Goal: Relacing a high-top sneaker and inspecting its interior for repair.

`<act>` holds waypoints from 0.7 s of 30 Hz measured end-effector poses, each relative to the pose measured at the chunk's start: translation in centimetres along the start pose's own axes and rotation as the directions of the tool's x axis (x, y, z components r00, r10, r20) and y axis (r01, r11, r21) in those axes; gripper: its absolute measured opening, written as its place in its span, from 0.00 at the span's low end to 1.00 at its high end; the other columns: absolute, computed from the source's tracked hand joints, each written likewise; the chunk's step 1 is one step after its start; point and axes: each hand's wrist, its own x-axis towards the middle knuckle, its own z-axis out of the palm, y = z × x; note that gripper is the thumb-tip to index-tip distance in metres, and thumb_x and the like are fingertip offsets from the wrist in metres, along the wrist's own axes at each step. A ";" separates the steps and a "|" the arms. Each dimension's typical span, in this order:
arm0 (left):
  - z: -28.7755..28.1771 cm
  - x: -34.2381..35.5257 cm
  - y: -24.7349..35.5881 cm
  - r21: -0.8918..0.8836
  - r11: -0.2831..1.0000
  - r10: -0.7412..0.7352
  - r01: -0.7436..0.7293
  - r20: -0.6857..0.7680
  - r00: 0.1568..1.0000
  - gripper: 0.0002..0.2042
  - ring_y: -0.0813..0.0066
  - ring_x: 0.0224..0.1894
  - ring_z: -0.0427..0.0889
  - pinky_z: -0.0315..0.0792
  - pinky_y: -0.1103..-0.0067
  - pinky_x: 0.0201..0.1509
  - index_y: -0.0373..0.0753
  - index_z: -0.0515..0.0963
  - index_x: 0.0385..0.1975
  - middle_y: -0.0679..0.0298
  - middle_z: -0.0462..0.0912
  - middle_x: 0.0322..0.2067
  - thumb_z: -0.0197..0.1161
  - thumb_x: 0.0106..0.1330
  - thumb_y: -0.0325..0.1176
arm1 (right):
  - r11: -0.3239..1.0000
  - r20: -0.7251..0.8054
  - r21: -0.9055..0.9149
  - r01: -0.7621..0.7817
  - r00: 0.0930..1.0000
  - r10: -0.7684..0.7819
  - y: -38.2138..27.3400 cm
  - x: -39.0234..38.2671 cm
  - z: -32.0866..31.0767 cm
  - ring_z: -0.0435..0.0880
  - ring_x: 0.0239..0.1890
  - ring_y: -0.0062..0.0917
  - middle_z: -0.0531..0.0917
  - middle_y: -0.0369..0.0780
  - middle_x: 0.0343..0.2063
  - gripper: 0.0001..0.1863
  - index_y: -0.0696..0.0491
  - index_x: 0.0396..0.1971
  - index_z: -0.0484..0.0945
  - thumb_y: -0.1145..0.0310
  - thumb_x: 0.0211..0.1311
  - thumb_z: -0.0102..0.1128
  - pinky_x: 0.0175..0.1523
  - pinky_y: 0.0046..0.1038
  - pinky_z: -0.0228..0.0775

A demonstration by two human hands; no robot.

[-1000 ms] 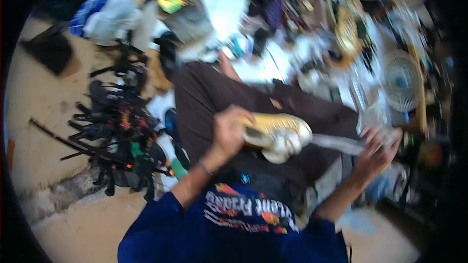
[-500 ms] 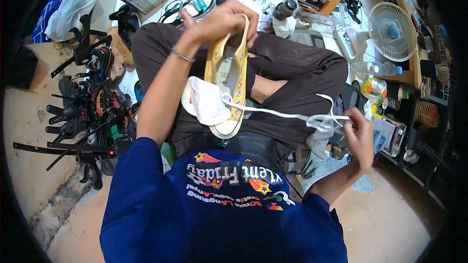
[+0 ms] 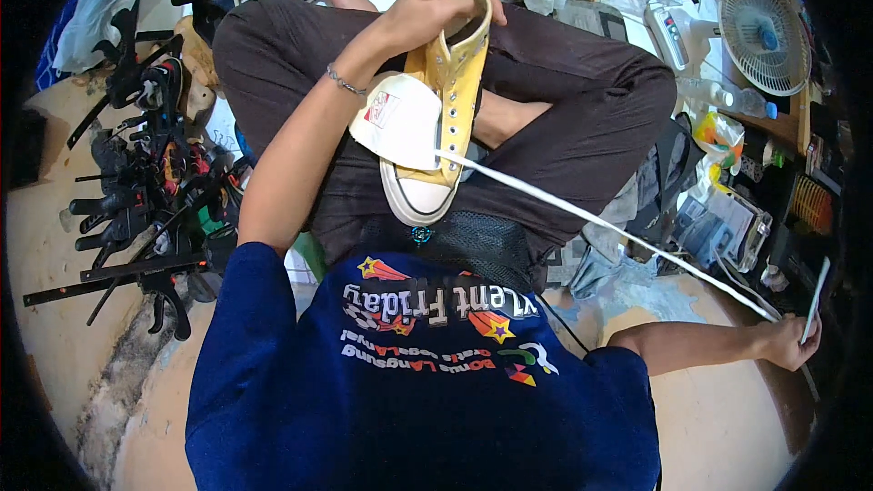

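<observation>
Head view: one yellow shoe (image 3: pixel 462 114) in mid-picture, held above the crossed legs in dark trousers (image 3: pixel 300 118)
Shoe from right fingers: well apart, to the left and farther out from the body
Shoe's long axis: collar outward and a little right, white toe cap (image 3: pixel 420 195) toward the belly and a little left
Nearer hand: the left hand (image 3: pixel 432 16), touching the shoe; the right hand (image 3: pixel 787 343) stands far out at the right side
Left fingers: bent over the shoe's collar, gripping it
Right fingers: closed, pinching the white lace (image 3: pixel 600 218), with a loose end sticking up past them
Lace line: straight and seemingly taut from the front of the shoe, rightward and back toward the body
White tongue (image 3: pixel 400 123): one, folded out on the shoe's left side
Lace count: one strand spans the gap, another slack length hangs by the right hand; whether both are one lace I cannot tell
Eyelets: one row faces up, too small to count surely
Bracelet (image 3: pixel 346 83): one, on the left wrist
Fan (image 3: pixel 764 35): one, at upper right
Clear bottles (image 3: pixel 751 103): two, lying near the fan
Black clamps (image 3: pixel 136 209): several at left, overlapping too much to count
</observation>
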 end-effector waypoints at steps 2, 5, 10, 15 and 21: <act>0.6 0.8 -0.3 -0.120 0.989 0.088 -0.090 -0.026 0.996 0.14 0.65 0.45 0.82 0.74 0.70 0.57 0.28 0.77 0.35 0.53 0.82 0.38 0.42 0.64 0.28 | 0.998 0.212 0.061 -0.009 0.977 -0.004 0.9 0.2 -0.2 0.80 0.35 0.22 0.84 0.41 0.33 0.10 0.62 0.40 0.83 0.74 0.63 0.58 0.37 0.22 0.74; 2.5 2.1 -0.7 -0.272 0.955 0.092 -0.119 -0.108 0.990 0.16 0.62 0.43 0.83 0.75 0.71 0.54 0.27 0.78 0.35 0.49 0.84 0.37 0.40 0.64 0.26 | 0.983 0.819 -0.053 0.175 0.570 -0.058 2.0 -0.2 0.1 0.78 0.39 0.18 0.84 0.35 0.37 0.11 0.60 0.44 0.82 0.73 0.66 0.58 0.43 0.21 0.72; 3.6 1.8 -0.7 -0.159 0.987 0.008 -0.019 -0.069 0.998 0.16 0.69 0.45 0.83 0.75 0.74 0.55 0.30 0.79 0.41 0.55 0.84 0.42 0.43 0.65 0.29 | 0.898 0.262 0.003 0.440 0.866 -0.426 0.1 3.8 0.2 0.82 0.34 0.24 0.87 0.42 0.32 0.13 0.63 0.35 0.85 0.68 0.67 0.58 0.41 0.23 0.75; 2.7 -0.7 0.9 0.001 0.987 -0.161 0.161 -0.048 0.986 0.16 0.72 0.52 0.78 0.69 0.75 0.60 0.32 0.74 0.52 0.60 0.81 0.48 0.52 0.70 0.34 | 0.955 0.149 0.217 0.201 0.960 -0.236 -0.7 7.4 -2.2 0.77 0.24 0.31 0.80 0.43 0.22 0.14 0.59 0.24 0.79 0.69 0.66 0.51 0.33 0.32 0.69; 1.7 -7.6 4.8 0.351 0.873 -0.252 0.338 -0.268 0.930 0.23 0.71 0.49 0.76 0.70 0.73 0.53 0.34 0.67 0.62 0.57 0.77 0.46 0.56 0.71 0.39 | 0.984 0.959 -0.178 0.013 0.228 0.170 -2.6 1.0 -1.5 0.79 0.42 0.22 0.82 0.39 0.38 0.13 0.58 0.47 0.79 0.78 0.63 0.55 0.48 0.26 0.70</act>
